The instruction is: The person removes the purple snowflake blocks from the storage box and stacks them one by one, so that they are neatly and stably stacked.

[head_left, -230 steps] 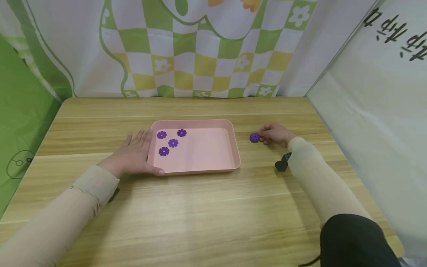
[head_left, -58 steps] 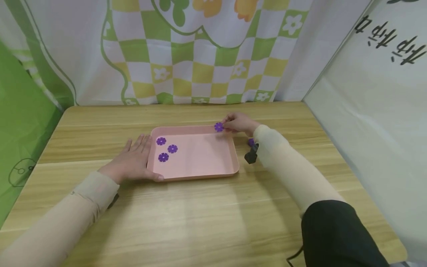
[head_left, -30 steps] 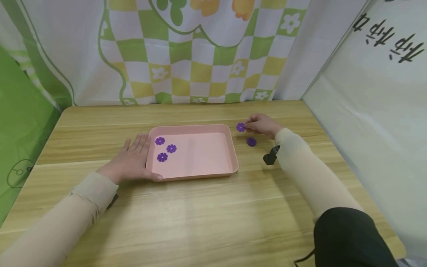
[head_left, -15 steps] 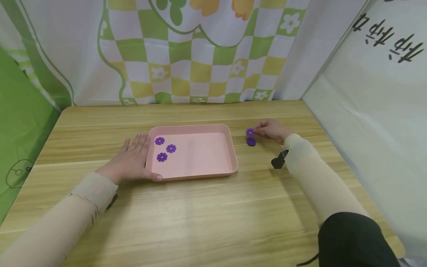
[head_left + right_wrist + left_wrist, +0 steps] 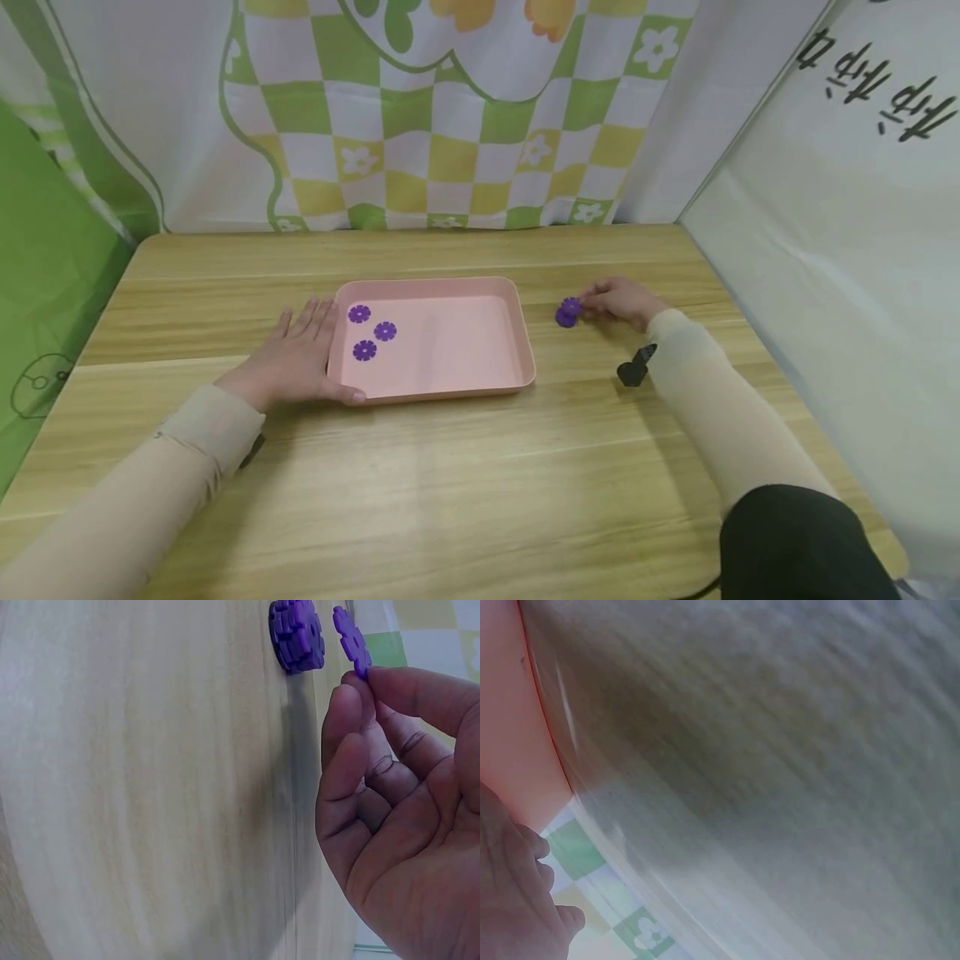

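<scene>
A purple flower-shaped disc is pinched between the thumb and fingertips of my right hand. It is just above a small stack of like discs on the table, with a gap between them in the right wrist view. From the head view the held disc partly covers the stack. My left hand lies along the left side of the pink tray, fingers straight and thumb at its front edge. Three purple discs lie flat in the tray's left part.
The wooden table bears everything. A checkered curtain hangs behind it, a white wall panel stands to the right, and a green one to the left. A black wrist camera hangs below the right sleeve.
One disc has left the tray's back part, carried rightward by my right hand over the back right corner to above the stack. My left hand stays at the tray's side.
</scene>
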`<state>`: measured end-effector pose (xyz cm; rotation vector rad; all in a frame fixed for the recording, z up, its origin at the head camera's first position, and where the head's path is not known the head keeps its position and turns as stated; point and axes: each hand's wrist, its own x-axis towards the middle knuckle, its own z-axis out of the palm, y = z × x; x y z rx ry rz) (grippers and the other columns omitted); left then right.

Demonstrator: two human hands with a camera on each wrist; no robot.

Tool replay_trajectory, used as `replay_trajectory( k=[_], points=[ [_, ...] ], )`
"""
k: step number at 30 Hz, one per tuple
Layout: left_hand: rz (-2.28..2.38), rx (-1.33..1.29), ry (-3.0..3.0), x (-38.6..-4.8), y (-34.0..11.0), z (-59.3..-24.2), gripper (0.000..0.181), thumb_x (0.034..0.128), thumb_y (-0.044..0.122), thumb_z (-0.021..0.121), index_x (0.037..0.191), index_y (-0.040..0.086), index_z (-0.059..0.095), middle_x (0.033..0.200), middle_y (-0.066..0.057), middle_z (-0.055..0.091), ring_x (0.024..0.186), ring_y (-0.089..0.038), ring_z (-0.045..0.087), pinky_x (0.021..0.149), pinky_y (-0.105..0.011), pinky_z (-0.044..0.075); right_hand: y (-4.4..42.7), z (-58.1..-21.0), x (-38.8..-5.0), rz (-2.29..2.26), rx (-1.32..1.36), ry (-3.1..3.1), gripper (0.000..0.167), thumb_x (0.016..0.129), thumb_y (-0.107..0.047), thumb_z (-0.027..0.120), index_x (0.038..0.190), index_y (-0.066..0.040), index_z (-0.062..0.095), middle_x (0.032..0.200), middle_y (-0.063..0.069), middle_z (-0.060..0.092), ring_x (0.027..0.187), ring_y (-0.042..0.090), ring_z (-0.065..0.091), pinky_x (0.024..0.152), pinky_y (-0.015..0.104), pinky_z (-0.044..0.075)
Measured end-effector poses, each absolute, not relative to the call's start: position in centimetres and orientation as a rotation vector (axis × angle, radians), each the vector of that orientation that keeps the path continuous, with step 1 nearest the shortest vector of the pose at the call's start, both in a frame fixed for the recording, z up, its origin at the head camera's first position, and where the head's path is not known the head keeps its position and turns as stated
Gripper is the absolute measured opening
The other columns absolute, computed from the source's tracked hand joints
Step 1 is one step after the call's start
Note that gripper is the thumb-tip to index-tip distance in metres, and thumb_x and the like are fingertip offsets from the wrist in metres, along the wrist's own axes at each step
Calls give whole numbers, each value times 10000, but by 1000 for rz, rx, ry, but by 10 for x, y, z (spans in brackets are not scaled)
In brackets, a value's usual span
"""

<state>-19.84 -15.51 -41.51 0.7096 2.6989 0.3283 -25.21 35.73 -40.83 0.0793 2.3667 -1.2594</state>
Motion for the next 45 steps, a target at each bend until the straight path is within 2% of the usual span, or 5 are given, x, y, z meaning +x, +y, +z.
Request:
replay_trajectory(
  k=[7,20,45],
  points=[
    [328,710,2701,-200,-155,-417,1508,704,882,670,1589,-119,-29,1671,-313,-43,1538,-486,-66,1209,-641,-79,359,-411,-249,-1268,86,2334,323,1086,-125,533,1295,119,570,998,8,737,901,115,636,783,257,514],
    [345,703,2691,-200,-155,-416,1500,713,855,694,1587,-121,-37,1671,-317,-44,1538,-489,-58,1210,-634,-81,354,-413,-249,-1259,121,2318,331,1089,-145,531,1305,102,569,990,-26,707,907,102,635,818,249,531],
    [370,686,2679,-200,-156,-418,1498,715,854,693,1590,-112,-47,1671,-316,-45,1538,-485,-66,1211,-628,-84,355,-413,-248,-1232,107,2335,343,1082,-142,535,1290,128,577,1037,13,690,888,83,633,802,228,542]
  ],
)
